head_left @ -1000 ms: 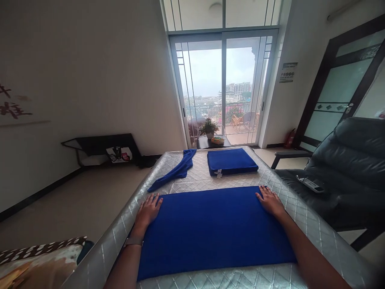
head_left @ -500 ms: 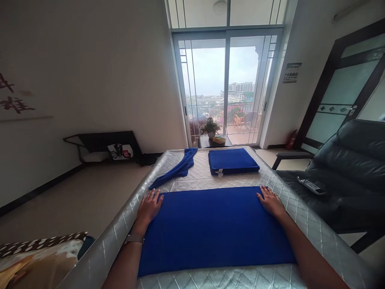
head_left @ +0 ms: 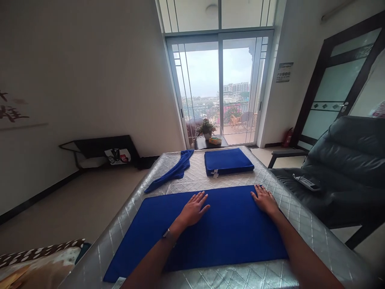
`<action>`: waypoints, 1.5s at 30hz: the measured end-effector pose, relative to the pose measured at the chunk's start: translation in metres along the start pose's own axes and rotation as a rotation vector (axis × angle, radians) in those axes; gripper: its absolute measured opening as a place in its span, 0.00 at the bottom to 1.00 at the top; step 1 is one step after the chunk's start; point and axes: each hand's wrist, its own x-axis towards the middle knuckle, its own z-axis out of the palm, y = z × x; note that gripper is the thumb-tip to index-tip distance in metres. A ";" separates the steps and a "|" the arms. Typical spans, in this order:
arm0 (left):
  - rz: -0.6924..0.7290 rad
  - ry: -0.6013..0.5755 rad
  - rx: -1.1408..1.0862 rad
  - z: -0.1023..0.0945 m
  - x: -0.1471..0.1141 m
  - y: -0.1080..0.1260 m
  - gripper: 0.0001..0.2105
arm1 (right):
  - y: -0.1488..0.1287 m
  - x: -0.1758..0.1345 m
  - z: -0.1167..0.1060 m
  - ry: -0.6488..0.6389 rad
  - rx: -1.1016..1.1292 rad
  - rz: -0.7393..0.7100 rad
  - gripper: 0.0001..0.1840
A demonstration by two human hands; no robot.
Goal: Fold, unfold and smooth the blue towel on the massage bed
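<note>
A blue towel (head_left: 228, 228) lies spread flat across the near part of a table with a silvery quilted cover (head_left: 195, 181). My left hand (head_left: 193, 208) rests on the towel near the middle of its far edge, palm down with fingers stretched out. At the towel's far right corner, my right hand (head_left: 265, 199) lies flat, fingers apart. Beyond them sits a stack of folded blue towels (head_left: 228, 159) with a white tag at its front. To its left is a loose, crumpled blue towel (head_left: 173, 172).
A dark armchair (head_left: 339, 172) holding a pale remote-like device (head_left: 306, 183) stands at the right. Behind the table, a small stand carries a potted plant (head_left: 206, 128). Patterned fabric (head_left: 45, 263) shows at the lower left, and a black rack (head_left: 104, 146) by the wall.
My left hand has moved right, from the towel's far left corner to near its middle. The towel's left side now shows uncovered. My right hand stays at the right corner.
</note>
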 end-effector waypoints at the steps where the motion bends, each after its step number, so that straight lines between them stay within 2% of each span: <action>1: -0.020 -0.013 -0.003 0.003 0.006 0.000 0.32 | 0.000 0.000 -0.001 0.001 0.004 0.000 0.37; 4: -0.090 -0.046 0.000 0.009 0.017 -0.007 0.33 | 0.000 -0.001 -0.001 0.001 0.006 -0.001 0.37; 7: -0.136 -0.036 0.024 0.013 0.014 -0.019 0.33 | 0.000 -0.001 0.000 0.011 -0.003 -0.010 0.37; 10: -0.187 -0.035 0.052 0.009 0.001 -0.035 0.34 | 0.000 0.001 0.001 0.011 -0.010 -0.006 0.36; 14: -0.270 -0.065 0.087 -0.006 -0.023 -0.061 0.34 | 0.001 0.002 0.004 0.008 0.004 0.001 0.37; 18: -0.367 -0.040 0.119 -0.015 -0.040 -0.080 0.34 | 0.003 0.003 0.006 0.018 -0.001 0.005 0.36; 23: -0.406 -0.010 0.129 -0.013 -0.043 -0.084 0.33 | 0.003 0.004 0.006 0.011 -0.028 0.002 0.37; 28: -0.396 -0.057 0.127 -0.018 -0.046 -0.089 0.34 | 0.003 0.002 0.004 0.024 -0.039 -0.006 0.38; 38: -0.558 -0.031 0.153 -0.031 -0.066 -0.118 0.33 | 0.000 -0.002 -0.002 0.013 -0.029 -0.006 0.38; 45: -0.665 -0.003 0.141 -0.035 -0.072 -0.122 0.38 | 0.004 0.002 0.003 0.012 -0.029 -0.010 0.38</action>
